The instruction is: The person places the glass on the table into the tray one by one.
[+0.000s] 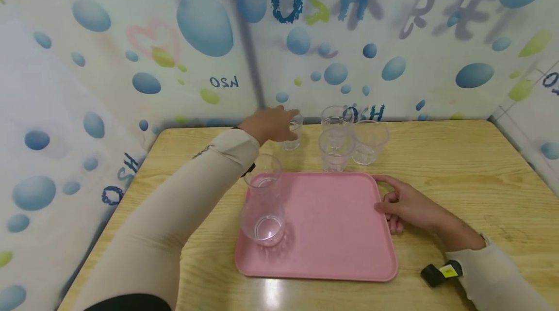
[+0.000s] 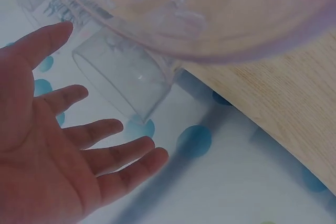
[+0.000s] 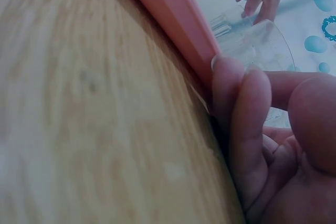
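Observation:
Beside a clear glass (image 1: 292, 142) at the table's back edge, my left hand (image 1: 271, 124) reaches out with spread, straight fingers. The left wrist view shows that palm (image 2: 47, 156) bare, a tilted-looking glass (image 2: 126, 74) just beyond the fingers. My right hand (image 1: 410, 206) holds the right edge of a pink tray (image 1: 336, 233), thumb at the rim and index finger along the far corner. In the right wrist view its curled fingers (image 3: 249, 114) meet the tray's side (image 3: 178, 19). Two clear glasses, a front one (image 1: 262, 223) and a back one (image 1: 263, 170), stand on the tray's left side.
Behind the tray stand three more clear glasses: a rear one (image 1: 337, 116), a front one (image 1: 335, 151) and a right one (image 1: 369, 142). The wooden table (image 1: 458, 170) ends against a patterned backdrop (image 1: 297, 73) at the back.

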Motion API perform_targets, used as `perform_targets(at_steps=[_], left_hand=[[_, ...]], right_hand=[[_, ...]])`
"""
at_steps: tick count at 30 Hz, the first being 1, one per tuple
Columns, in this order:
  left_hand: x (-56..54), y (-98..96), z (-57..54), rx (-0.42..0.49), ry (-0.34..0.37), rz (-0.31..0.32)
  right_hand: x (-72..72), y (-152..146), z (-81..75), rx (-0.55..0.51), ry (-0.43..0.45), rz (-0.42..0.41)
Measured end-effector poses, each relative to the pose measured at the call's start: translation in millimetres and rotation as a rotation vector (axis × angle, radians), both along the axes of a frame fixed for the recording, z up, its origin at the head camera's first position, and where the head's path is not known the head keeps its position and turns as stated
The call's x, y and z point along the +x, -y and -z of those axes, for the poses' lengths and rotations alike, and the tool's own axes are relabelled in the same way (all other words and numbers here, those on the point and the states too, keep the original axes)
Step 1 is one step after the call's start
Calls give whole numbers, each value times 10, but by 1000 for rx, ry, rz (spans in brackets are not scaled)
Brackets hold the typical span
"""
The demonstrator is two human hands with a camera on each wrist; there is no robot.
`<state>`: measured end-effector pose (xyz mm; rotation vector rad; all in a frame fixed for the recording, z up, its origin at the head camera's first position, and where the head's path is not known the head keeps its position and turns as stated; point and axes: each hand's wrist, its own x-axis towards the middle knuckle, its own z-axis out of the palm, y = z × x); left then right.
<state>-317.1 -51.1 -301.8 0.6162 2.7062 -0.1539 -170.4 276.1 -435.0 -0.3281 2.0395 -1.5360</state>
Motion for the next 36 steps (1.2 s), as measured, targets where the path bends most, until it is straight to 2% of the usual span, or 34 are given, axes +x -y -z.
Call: perform_targets(at_steps=[5,11,20,29,36], left_hand=[[28,15,16,27,47,-29],[57,16,20,32,67,-26],[54,4,27,8,43,-16],[58,10,12,36,4,-5],[57,-20,21,23,0,-23]], right_hand=[[3,16,10,-8,2,-4],[3,27,-9,9,6,0],[-7,29,-12,12,0,-9],[-13,17,-25,18,3,-4],[-4,5,-26,24,10,5]])
